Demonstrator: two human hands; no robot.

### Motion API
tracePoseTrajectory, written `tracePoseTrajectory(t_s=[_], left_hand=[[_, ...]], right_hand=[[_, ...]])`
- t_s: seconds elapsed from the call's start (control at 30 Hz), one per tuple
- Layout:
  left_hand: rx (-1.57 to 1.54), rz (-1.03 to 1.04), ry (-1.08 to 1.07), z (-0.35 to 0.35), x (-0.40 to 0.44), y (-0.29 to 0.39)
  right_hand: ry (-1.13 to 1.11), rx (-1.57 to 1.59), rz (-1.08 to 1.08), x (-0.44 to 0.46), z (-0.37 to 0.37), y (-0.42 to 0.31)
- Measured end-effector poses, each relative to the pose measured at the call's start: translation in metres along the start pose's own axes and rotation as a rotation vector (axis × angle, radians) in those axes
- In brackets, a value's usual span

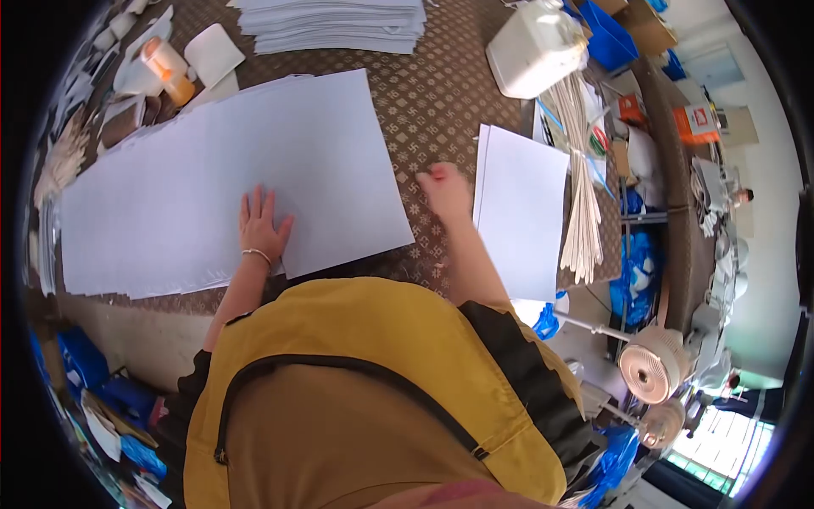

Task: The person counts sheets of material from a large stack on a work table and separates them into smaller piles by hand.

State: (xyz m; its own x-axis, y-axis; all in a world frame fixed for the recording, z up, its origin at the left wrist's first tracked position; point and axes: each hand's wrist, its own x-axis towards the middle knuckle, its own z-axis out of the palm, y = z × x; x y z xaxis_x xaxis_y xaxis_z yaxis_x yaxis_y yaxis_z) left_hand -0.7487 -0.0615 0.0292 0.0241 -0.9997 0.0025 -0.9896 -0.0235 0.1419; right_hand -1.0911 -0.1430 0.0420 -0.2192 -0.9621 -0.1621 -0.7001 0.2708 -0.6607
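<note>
My left hand (262, 226) lies flat on a spread of overlapping large white sheets (170, 195), fingers stretched out and a bangle at the wrist. Beneath and beside it is the rightmost sheet (339, 153), which overlaps the others. Over the patterned tablecloth, between this spread and a smaller stack of white sheets (521, 212), my right hand (447, 191) has its fingers curled in. That hand is slightly blurred, and whatever it may hold is hidden.
A thick paper stack (331, 25) sits at the far side. A white jerrycan (534, 51) and a bundle of pale strips (582, 187) lie right. An orange-capped bottle (174, 81) stands far left. Fans (651, 366) stand beyond the table's right.
</note>
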Motion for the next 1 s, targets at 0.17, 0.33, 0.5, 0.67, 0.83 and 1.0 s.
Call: tracePoseTrajectory(t_s=[0.17,0.33,0.5,0.67,0.83,1.0], left_hand=[[0.028,-0.019,0.002,-0.001,-0.005,0.001],[0.039,-0.011,0.028,0.0,-0.002,0.002],[0.042,-0.019,0.029,-0.001,-0.002,0.002],[0.008,-0.048,0.027,0.002,-0.002,-0.001],[-0.019,-0.042,0.03,0.006,-0.002,0.001],[-0.043,-0.071,-0.045,0.003,-0.003,-0.006]], right_hand=[[0.571,-0.488,0.416,-0.011,-0.107,0.165],[0.271,-0.493,0.738,-0.051,-0.161,0.218],[0.094,-0.314,0.768,-0.035,-0.168,0.256],[-0.238,-0.45,0.739,-0.002,-0.178,0.28],[-0.088,0.048,0.602,-0.028,-0.167,0.29],[-0.156,0.694,0.056,-0.052,-0.162,0.2]])
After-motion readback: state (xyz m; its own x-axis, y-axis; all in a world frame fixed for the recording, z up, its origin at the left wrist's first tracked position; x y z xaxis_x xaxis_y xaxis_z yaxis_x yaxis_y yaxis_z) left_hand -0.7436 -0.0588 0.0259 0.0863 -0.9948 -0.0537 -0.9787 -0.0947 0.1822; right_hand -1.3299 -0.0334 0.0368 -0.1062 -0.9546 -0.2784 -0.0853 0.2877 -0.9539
